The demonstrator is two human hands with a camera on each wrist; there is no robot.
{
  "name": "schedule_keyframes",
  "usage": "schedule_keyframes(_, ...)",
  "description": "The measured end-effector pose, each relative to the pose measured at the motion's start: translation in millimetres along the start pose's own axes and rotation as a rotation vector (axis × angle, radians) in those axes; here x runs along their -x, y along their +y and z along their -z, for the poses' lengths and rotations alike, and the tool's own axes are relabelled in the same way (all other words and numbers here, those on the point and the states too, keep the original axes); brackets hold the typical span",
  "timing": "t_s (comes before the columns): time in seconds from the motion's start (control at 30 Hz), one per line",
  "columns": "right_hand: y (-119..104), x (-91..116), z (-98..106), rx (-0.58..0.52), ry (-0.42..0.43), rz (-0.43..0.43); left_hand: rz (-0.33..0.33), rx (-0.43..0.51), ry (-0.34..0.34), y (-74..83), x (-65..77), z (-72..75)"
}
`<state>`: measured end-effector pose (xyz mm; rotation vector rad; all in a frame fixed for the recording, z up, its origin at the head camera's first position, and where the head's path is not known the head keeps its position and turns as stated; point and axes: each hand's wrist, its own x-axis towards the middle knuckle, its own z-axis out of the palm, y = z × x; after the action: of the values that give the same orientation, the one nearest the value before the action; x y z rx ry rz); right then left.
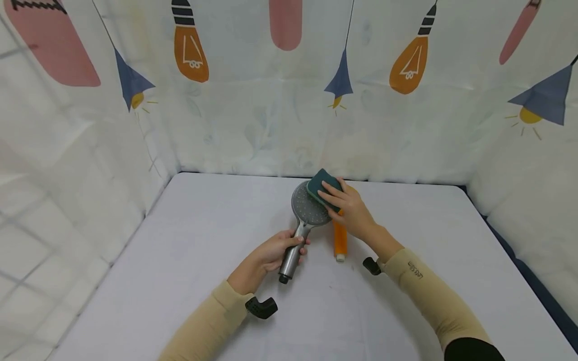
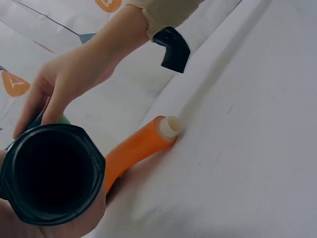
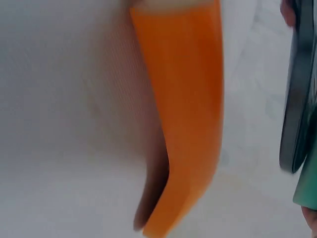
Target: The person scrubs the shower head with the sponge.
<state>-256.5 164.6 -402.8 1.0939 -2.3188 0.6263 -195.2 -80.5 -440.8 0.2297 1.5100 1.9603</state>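
A grey shower head (image 1: 307, 204) with a silver handle is held up over the table, its dotted round face toward the head camera. My left hand (image 1: 275, 249) grips the handle, thumb across it. In the left wrist view the dark hollow end of the handle (image 2: 54, 173) fills the lower left corner. My right hand (image 1: 354, 210) holds a dark green sponge (image 1: 322, 188) against the upper right of the shower face. Its fingers lie over the sponge; the thumb is hidden in the head view. In the right wrist view, a strip of lighter green sponge (image 3: 308, 183) shows.
An orange tube-like object (image 1: 340, 240) with a whitish end lies on the white table (image 1: 203, 215), just right of the shower head and partly behind my right hand. A patterned cloth wall (image 1: 253, 115) rises behind the table.
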Motion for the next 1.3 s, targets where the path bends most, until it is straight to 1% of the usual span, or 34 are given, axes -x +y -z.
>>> schedule_keyframes(0.13,-8.5,5.5,-7.5,-0.013,-0.039,0.133,-0.024,0.015,-0.003,0.3,0.3,1.2)
schedule_keyframes(0.23,-8.1,6.4,-8.0,0.009,-0.021,0.175,-0.048,0.024,-0.005,2.0,-0.2,2.1)
schedule_keyframes(0.37,1.8,5.2,-4.8,0.035,0.031,0.158,-0.059,0.033,-0.007,5.1,-1.1,2.0)
schedule_keyframes(0.57,13.8,6.4,-1.7,0.107,0.057,0.108,-0.045,0.038,-0.007,3.3,-2.8,0.3)
schedule_keyframes(0.67,12.5,7.8,-1.6,0.144,0.049,0.125,-0.036,0.037,-0.004,1.1,-3.5,0.8)
schedule_keyframes(0.8,9.5,10.3,-3.4,0.16,0.009,0.212,-0.017,0.026,0.015,-1.1,-4.0,2.3)
schedule_keyframes(0.87,10.1,11.4,-4.3,0.157,0.008,0.207,-0.01,0.027,0.021,-1.7,-4.2,2.9)
schedule_keyframes(0.97,11.4,11.9,-4.7,0.163,0.035,0.155,-0.016,0.033,0.015,-1.5,-4.6,2.9)
schedule_keyframes(1.03,10.9,12.1,-4.9,0.172,0.05,0.136,-0.02,0.038,0.01,-1.2,-4.7,2.4)
schedule_keyframes(1.2,3.6,11.0,-5.6,0.177,0.045,0.17,-0.019,0.044,0.014,1.0,-3.7,1.2)
schedule_keyframes(1.3,4.4,11.2,-4.0,0.19,0.043,0.155,-0.021,0.046,0.022,2.2,-3.7,1.4)
